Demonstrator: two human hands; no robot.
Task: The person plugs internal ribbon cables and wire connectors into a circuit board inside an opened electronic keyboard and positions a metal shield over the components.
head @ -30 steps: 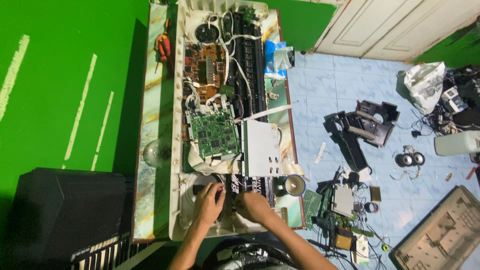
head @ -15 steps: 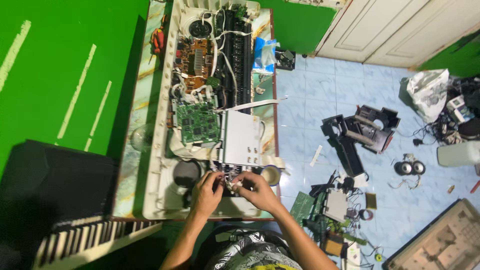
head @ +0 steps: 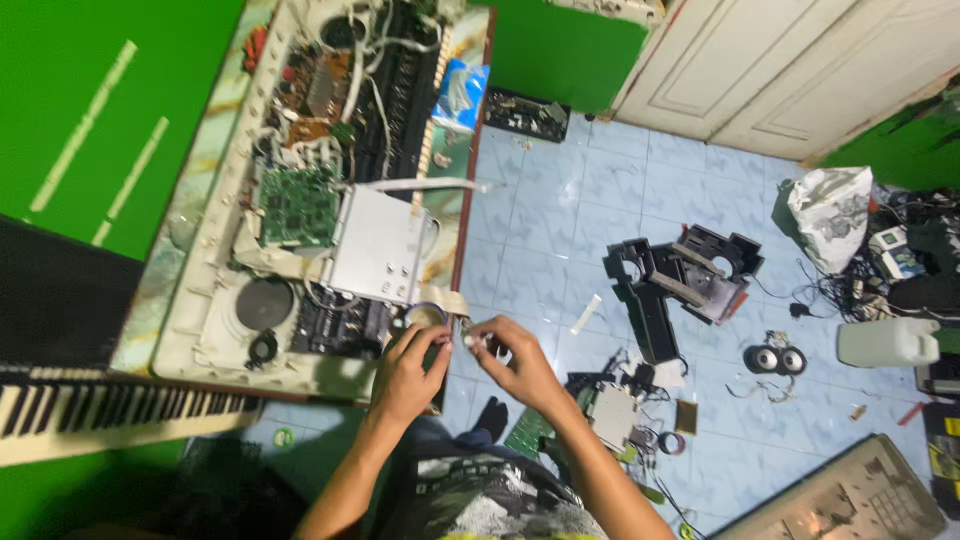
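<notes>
1. Left hand [head: 405, 370] and right hand [head: 515, 362] are close together at the near right corner of the opened cream plastic keyboard chassis [head: 215, 300], fingertips almost meeting.
2. Both pinch something small and pale between them, probably the end of the flat white ribbon cable [head: 440, 310]. It's too small to tell which hand actually grips it, or whether it's a connector or a loose part.
3. The cable loops out from under the grey sheet-metal shield box [head: 375, 245], which sits just beside the green printed circuit board [head: 297, 205].
4. The round black speaker cone [head: 264, 303] and the black key-contact strip [head: 340, 322] lie near the left hand, inside the chassis.
5. Risk: a ribbon pulled at an angle could crease or tear at the fold, since the loop looks tight.
6. Risk: the work is happening right at the table edge, over the blue tiled floor [head: 540, 230]. A dropped small part would likely vanish among the black plastic housing [head: 680, 280], wires and boards scattered below.
7. Risk: a forearm resting on the chassis corner could tip or shift it; it overhangs the marbled tabletop [head: 165, 290] a bit there.
8. The black-and-white piano keys [head: 90, 410] at left are well apart and not involved.
</notes>
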